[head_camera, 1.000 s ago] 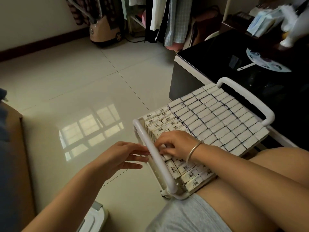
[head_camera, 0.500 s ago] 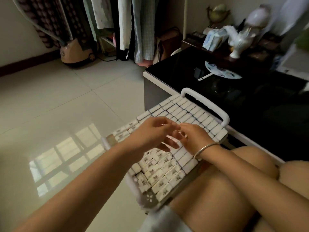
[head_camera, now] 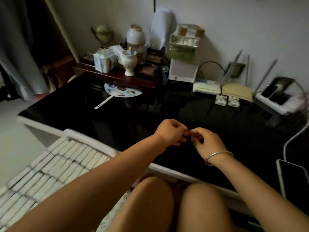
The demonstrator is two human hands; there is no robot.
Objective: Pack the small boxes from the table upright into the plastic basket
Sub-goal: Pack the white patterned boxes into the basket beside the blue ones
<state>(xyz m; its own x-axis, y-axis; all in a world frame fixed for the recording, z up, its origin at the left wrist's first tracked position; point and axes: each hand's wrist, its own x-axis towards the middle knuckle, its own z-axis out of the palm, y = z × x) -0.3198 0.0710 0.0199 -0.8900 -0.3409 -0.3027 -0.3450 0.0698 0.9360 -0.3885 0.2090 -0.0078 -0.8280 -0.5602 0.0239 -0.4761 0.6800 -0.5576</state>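
The white plastic basket (head_camera: 78, 136) lies at the lower left, beside my lap, packed with rows of several small white boxes (head_camera: 58, 164) standing upright. Two more small boxes (head_camera: 227, 100) stand side by side far back on the black table (head_camera: 70, 108). My left hand (head_camera: 170, 132) and my right hand (head_camera: 206, 142) hover together over the table's near middle. Their curled fingertips touch each other, and I see nothing held in either. A metal bangle sits on my right wrist.
A round hand fan (head_camera: 122, 91) lies on the table behind my hands. Along the wall stand a white vase (head_camera: 128, 62), tissue packs, a small drawer unit and a router (head_camera: 206, 87). A phone (head_camera: 294, 178) with a cable lies at the right edge.
My head has turned right from the basket to the table. Both hands left the boxes in the basket and moved out over the black table, fingertips together.
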